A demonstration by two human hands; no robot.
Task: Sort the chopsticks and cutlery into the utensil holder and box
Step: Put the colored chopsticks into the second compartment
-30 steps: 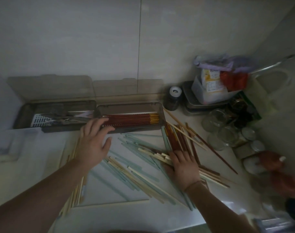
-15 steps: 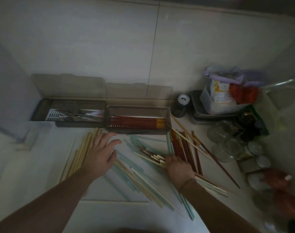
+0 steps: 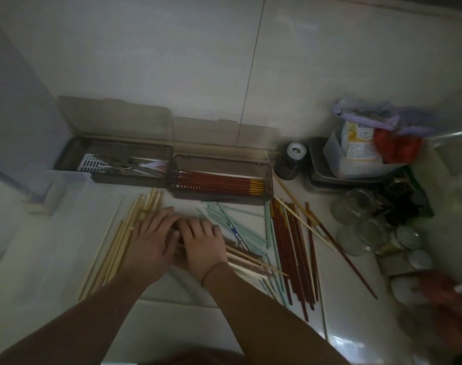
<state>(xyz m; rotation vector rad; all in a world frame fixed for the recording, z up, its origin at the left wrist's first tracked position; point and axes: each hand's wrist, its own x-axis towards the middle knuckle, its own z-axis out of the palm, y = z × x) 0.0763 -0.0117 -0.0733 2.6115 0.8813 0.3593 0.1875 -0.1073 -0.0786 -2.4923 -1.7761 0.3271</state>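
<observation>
1. Both hands lie side by side, palms down, on the white countertop [image 3: 66, 254]. The left hand [image 3: 152, 245] has its fingers stretched forward and relaxed, pressing flat at the inner edge of the pale wooden chopsticks [image 3: 119, 241]; nothing is gripped that can be seen.
2. Just beside it, touching, the right hand [image 3: 202, 242] rests with its fingers bent at the knuckles over a mixed bundle of sticks. Whether those fingers pinch any stick underneath cannot be told.
3. Right of the right hand, light brown chopsticks [image 3: 247, 259] stick out from under the wrist, crossing the mint-green chopsticks [image 3: 240, 227] that fan out toward the far side.
4. Further right, the dark red chopsticks [image 3: 290, 248] lie roughly parallel, pointing away from the person, with a few pale ones slanting across them.
5. Beyond the piles, against the wall, stand two open smoky-brown boxes with their lids raised. The right box [image 3: 269, 185] holds a neat row of red chopsticks with gold ends [image 3: 216, 181].
6. The left box [image 3: 71, 156] holds metal cutlery [image 3: 124, 165] on a white slotted insert.
7. At the far right corner stand glass jars [image 3: 356, 206], a dark bottle with a white cap [image 3: 290, 160], and a plastic tub [image 3: 356, 164] on steel trays.
</observation>
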